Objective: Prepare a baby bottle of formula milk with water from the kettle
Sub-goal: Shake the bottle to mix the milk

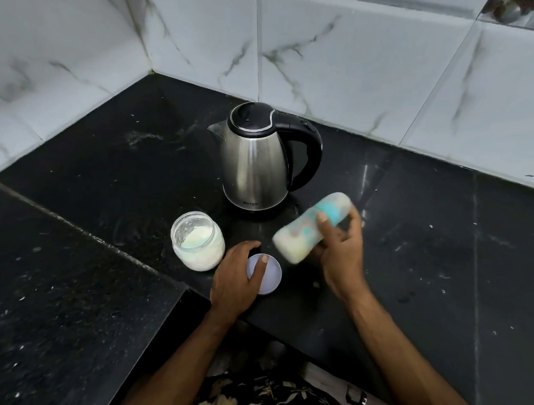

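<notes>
R hand (pixel 339 252) grips the bottle (pixel 311 226), held tilted above the counter (pixel 107 163), blurred; milky inside, teal band near the top end. L hand (pixel 240 273) rests on the lid (pixel 269 273), fingers loosely curled over it, lid flat on the counter near the front edge. Open jar (pixel 197 240) w/ white powder stands just L of that hand. Kettle (pixel 258 158) upright behind jar & bottle, lid shut, handle to the R, spout L. White marble tiles (pixel 344 51) behind. Patterned cloth (pixel 264 397) at bottom.
</notes>
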`<state>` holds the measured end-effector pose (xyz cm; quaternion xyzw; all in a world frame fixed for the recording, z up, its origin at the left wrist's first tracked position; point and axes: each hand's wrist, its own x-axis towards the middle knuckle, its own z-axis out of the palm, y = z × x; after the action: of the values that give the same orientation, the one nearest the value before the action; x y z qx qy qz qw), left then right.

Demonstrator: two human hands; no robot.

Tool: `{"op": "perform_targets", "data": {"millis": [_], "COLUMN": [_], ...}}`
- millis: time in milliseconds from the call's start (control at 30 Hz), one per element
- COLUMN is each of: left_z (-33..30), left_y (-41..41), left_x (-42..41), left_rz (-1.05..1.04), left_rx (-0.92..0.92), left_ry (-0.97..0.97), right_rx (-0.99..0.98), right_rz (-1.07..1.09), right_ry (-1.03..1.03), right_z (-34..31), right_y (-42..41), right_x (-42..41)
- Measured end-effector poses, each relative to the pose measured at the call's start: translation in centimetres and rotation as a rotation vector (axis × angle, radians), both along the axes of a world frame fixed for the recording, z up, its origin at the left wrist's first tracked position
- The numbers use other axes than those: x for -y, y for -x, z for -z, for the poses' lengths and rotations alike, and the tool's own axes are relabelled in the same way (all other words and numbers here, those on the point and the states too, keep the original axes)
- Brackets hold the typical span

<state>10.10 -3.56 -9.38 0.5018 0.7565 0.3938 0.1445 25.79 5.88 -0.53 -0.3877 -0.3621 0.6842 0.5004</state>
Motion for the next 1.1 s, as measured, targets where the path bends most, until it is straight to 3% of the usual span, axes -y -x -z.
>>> {"op": "perform_targets", "data": {"millis": [100,267,300,433,500,667,733,833,900,1100], "left_z": [0.2,0.0,0.1,0.3,0.3,0.5,0.5,0.2,0.3,0.6], "left_y": [-0.1,0.3,0.3,-0.1,-0.1,0.3,0.2,-0.1,-0.1,0.3], "left_x": [-0.1,-0.1,-0.1,0.0,-0.1,-0.2,-0.1,-0.1,-0.2,-0.3], "left_rz": [-0.020,0.045,0.039,-0.014,-0.019,0.021,0.007,-0.016,-0.018,0.015], "left_rx": [-0.013,0.017,0.020,-0.013,-0.018,0.007,-0.004,-0.025,-0.027,0.005], "left_ry": [0.004,0.039,0.035,-0.015,-0.008,0.023,0.000,-0.011,-0.007,0.009], "right_rx": [-0.106,0.168,0.194,-0.035,-0.073,0.227,0.209,-0.029,-0.095,0.222], "right_rz": [0.143,-0.311,-0.319,0.037,0.093,-0.373,-0.277,0.040,0.089,-0.379], "right_ry": [0.067,-0.058,-0.090,0.072,0.086,-0.121,-0.115,0.058,0.075,-0.093], "right_z": [-0.7,0.9,1.0,-0.2,-0.2,1.5,1.4,0.1,-0.3,0.6], "right_y": [-0.4,0.1,0.1,-0.5,-0.5,-0.5,-0.6,-0.7,-0.8,-0.7], "right_x": [-1.6,2.1,2.1,-0.9,-1.3,2.1,1.2,-1.0,-1.3,1.9]}}
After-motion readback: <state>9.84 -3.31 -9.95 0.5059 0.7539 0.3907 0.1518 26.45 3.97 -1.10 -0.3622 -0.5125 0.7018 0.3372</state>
